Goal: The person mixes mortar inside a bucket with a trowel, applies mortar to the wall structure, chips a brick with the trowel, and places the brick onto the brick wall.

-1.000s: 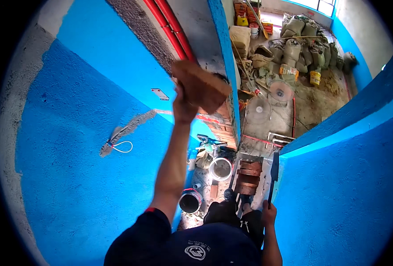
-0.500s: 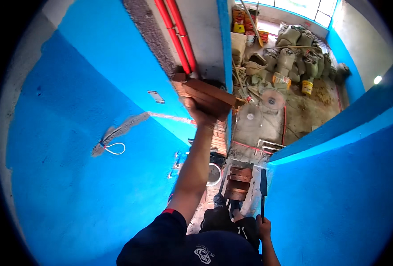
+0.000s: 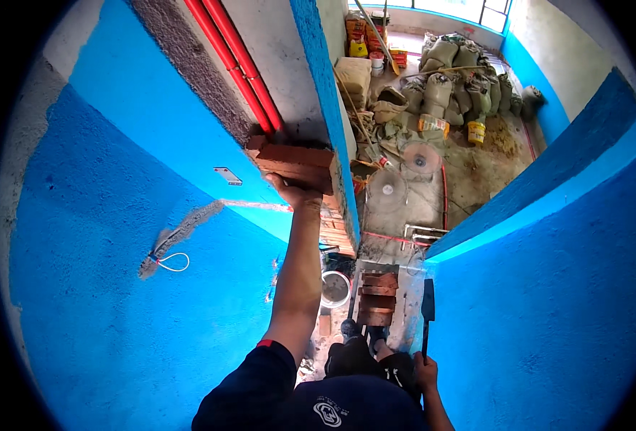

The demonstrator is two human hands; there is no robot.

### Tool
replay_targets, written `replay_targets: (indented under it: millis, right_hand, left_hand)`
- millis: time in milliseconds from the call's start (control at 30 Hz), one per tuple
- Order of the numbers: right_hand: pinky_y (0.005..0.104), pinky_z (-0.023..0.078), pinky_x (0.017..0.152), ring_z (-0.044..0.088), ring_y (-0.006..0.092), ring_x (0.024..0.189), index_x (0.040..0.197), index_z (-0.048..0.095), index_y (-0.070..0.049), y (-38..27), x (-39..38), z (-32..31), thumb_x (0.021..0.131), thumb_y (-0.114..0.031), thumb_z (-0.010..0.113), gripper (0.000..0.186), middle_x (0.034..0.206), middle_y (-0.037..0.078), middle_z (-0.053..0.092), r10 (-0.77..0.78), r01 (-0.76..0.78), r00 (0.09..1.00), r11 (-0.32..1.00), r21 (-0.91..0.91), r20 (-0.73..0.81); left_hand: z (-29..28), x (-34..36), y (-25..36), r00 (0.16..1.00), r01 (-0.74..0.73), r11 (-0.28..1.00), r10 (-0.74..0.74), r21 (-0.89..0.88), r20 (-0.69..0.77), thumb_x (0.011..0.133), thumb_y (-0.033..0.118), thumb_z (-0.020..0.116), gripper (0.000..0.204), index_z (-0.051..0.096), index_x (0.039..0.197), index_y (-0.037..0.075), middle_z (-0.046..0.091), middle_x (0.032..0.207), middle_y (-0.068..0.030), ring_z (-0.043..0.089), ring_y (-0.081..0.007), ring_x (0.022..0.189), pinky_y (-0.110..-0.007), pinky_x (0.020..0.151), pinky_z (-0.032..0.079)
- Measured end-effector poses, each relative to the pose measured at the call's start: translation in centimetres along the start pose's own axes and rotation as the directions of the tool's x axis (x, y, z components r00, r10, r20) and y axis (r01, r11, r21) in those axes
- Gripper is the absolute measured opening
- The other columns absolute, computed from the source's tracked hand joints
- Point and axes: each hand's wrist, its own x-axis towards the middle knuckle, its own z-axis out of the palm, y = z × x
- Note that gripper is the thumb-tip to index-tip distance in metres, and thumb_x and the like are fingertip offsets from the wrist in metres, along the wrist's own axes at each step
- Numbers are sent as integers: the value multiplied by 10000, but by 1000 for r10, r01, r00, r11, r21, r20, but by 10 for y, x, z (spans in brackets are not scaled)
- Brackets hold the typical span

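Blue-walled rm [image 3: 109,237], L fingers [image 3: 280,188] hold brick [image 3: 295,158] from near side, R fingers [image 3: 425,368] rd blk tool [image 3: 428,302]

Bright daylight from overexposed window [image 3: 461,11], dimmer left blue wall [image 3: 102,309], fisheye-curved edges, black rim

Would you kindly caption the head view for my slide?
Left hand against a brick near red pipes; right hand holding a flat-bladed tool.
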Motion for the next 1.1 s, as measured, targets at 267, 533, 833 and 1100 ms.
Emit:
replay_targets:
  millis: [267,533,833,1100]
  right_hand:
    - [276,309,440,432,77,476,672,508,-101,-22,-8,-12,950,-312,573,355,561,-37,463,-77,79,997,993,-91,29]
    - [263,317,433,416,94,468,733,477,-118,-32,4,-51,977,-273,522,292,554,-22,425,-253,250,965,967,58,62]
    - [290,347,459,432,69,524,798,504,-55,-118,-43,-82,975,-347,550,344,579,-14,454,-379,382,924,909,-170,52]
    - [373,380,502,537,207,536,894,553,-29,-120,-82,-92,939,-325,605,305,613,146,544,-453,437,872,891,-122,-188]
  left_hand:
    - [4,-71,36,875,311,944,-239,-110,422,931,498,529,619,390,1433,163,433,1442,-43,387,-248,1332,-402,1131,279]
    - [-53,-197,10,722,608,677,-689,415,67,765,45,688,560,495,1291,53,607,1196,-92,611,-263,1072,-407,930,511]
    - [-79,-228,-14,45,891,26,-998,453,-32,808,131,662,604,427,1350,4,592,1232,-148,616,-286,1089,-424,948,502]
    - [-140,-257,-44,-223,909,-268,-960,320,-171,833,177,655,630,388,1373,-8,565,1273,-179,596,-295,1135,-420,980,481]
